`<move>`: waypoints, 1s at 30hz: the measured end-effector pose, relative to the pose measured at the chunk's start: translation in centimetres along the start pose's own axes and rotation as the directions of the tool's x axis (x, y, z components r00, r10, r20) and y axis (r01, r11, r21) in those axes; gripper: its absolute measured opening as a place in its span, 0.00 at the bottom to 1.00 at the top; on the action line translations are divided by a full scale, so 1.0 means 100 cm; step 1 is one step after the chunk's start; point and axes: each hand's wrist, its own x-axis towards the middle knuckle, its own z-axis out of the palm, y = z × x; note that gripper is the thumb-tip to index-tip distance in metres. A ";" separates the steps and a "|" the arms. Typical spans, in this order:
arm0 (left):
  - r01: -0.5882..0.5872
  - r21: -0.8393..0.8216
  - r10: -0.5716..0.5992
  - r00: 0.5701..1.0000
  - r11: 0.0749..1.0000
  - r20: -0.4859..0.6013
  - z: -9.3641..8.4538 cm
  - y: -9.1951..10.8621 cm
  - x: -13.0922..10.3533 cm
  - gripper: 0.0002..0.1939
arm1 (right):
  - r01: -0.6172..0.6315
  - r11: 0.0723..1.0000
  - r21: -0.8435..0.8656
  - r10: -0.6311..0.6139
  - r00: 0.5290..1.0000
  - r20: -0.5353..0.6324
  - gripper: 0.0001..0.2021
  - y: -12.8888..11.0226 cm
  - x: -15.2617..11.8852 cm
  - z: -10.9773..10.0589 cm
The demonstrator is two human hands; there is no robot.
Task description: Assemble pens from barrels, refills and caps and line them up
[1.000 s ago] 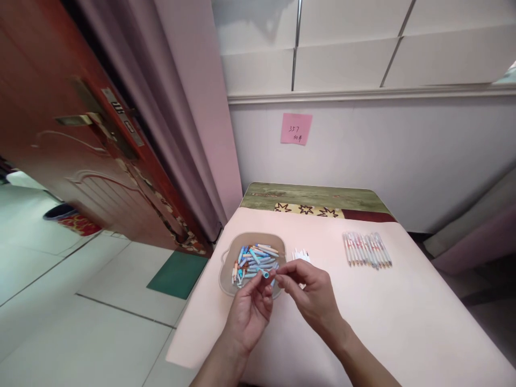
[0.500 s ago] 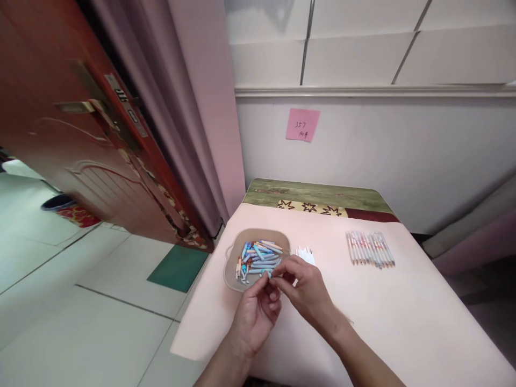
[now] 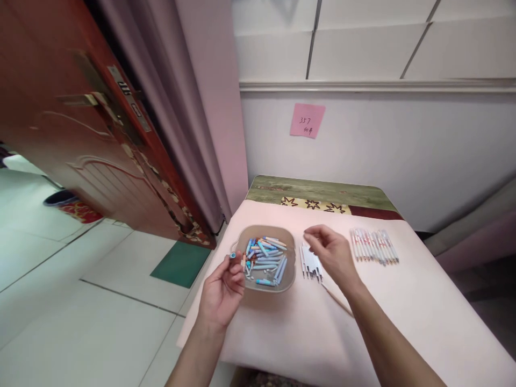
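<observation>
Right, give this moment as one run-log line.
left hand: holds blue tube; right hand: near white sticks, grip unclear; tub: coloured tubes inside; right side: row of pens

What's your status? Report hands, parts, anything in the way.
Left hand holds blue tube near bin. Right hand by refills, grip unclear. It partly hides them.

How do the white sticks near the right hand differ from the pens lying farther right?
The white sticks look thinner than the pens. The white sticks are plain with dark tips; the pens carry reddish markings. The right hand partly hides the white sticks; no hand hides the pens. Both lie on the pink cloth.
</observation>
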 end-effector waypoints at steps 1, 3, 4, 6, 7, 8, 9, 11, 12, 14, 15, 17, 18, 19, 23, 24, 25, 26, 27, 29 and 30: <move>0.014 0.007 -0.014 1.000 1.000 0.004 0.001 0.000 0.000 0.10 | 0.047 0.992 -0.120 -0.036 0.995 0.091 0.09 0.001 0.000 0.008; 0.009 0.000 -0.009 1.000 1.000 0.010 0.004 0.001 -0.001 0.10 | 0.174 0.907 -0.384 -0.055 0.952 0.302 0.06 0.002 0.001 0.029; -0.011 -0.010 0.011 1.000 1.000 0.013 0.005 0.001 -0.002 0.10 | 0.243 0.830 -0.502 -0.032 0.919 0.392 0.07 0.003 0.002 0.041; -0.047 -0.009 0.047 0.999 0.999 0.011 0.006 0.003 -0.003 0.09 | 0.345 0.676 -0.651 0.044 0.863 0.503 0.10 0.006 0.005 0.062; -0.056 0.005 0.056 0.998 0.998 0.000 0.005 0.004 -0.003 0.09 | 0.376 0.621 -0.688 0.081 0.842 0.533 0.11 0.009 0.007 0.071; -0.055 0.024 0.055 0.998 0.998 -0.019 0.005 0.005 -0.004 0.09 | 0.395 0.587 -0.707 0.109 0.827 0.552 0.11 0.013 0.010 0.078; -0.048 0.044 0.050 0.998 0.998 -0.043 0.004 0.005 -0.004 0.09 | 0.407 0.569 -0.715 0.128 0.815 0.565 0.11 0.017 0.012 0.084; -0.030 0.075 0.037 0.995 0.997 -0.093 0.002 0.004 -0.004 0.08 | 0.426 0.543 -0.724 0.162 0.792 0.588 0.10 0.026 0.015 0.093; -0.025 0.082 0.034 0.993 0.996 -0.109 0.001 0.004 -0.003 0.08 | 0.437 0.529 -0.727 0.177 0.782 0.598 0.10 0.030 0.016 0.095; -0.030 0.089 0.040 0.992 0.996 -0.116 -0.002 0.003 -0.002 0.08 | 0.449 0.507 -0.735 0.197 0.770 0.606 0.10 0.037 0.017 0.098; -0.039 0.092 0.049 0.993 0.995 -0.111 -0.003 0.003 -0.002 0.08 | 0.450 0.498 -0.741 0.202 0.771 0.604 0.11 0.040 0.017 0.097; -0.054 0.099 0.063 0.994 0.994 -0.093 -0.004 0.004 -0.001 0.08 | 0.445 0.483 -0.754 0.207 0.779 0.592 0.12 0.042 0.018 0.096; -0.057 0.105 0.066 0.994 0.993 -0.084 -0.004 0.004 -0.001 0.08 | 0.442 0.478 -0.759 0.208 0.783 0.586 0.13 0.042 0.019 0.095; -0.056 0.112 0.065 0.995 0.992 -0.075 -0.005 0.004 0.000 0.08 | 0.439 0.475 -0.763 0.209 0.786 0.582 0.14 0.042 0.020 0.094; -0.041 0.129 0.050 0.996 0.991 -0.068 -0.004 0.002 0.000 0.08 | 0.451 0.487 -0.748 0.214 0.769 0.603 0.13 0.038 0.018 0.100; -0.038 0.130 0.048 0.996 0.991 -0.071 -0.004 0.002 0.000 0.08 | 0.456 0.492 -0.742 0.216 0.761 0.611 0.12 0.037 0.016 0.104; -0.037 0.129 0.047 0.996 0.991 -0.073 -0.004 0.002 0.000 0.08 | 0.460 0.496 -0.737 0.217 0.756 0.618 0.12 0.036 0.014 0.108; -0.037 0.128 0.046 0.996 0.991 -0.073 -0.005 0.002 0.000 0.08 | 0.461 0.499 -0.734 0.218 0.753 0.621 0.12 0.035 0.012 0.113; -0.038 0.127 0.047 0.996 0.991 -0.074 -0.005 0.002 0.000 0.08 | 0.461 0.501 -0.733 0.219 0.751 0.623 0.12 0.033 0.009 0.118; -0.046 0.127 0.055 0.996 0.991 -0.071 -0.005 0.002 -0.001 0.08 | 0.458 0.504 -0.733 0.220 0.752 0.621 0.12 0.031 0.005 0.126; -0.049 0.130 0.059 0.996 0.990 -0.072 -0.005 0.001 -0.001 0.08 | 0.455 0.505 -0.733 0.220 0.754 0.620 0.12 0.030 0.004 0.129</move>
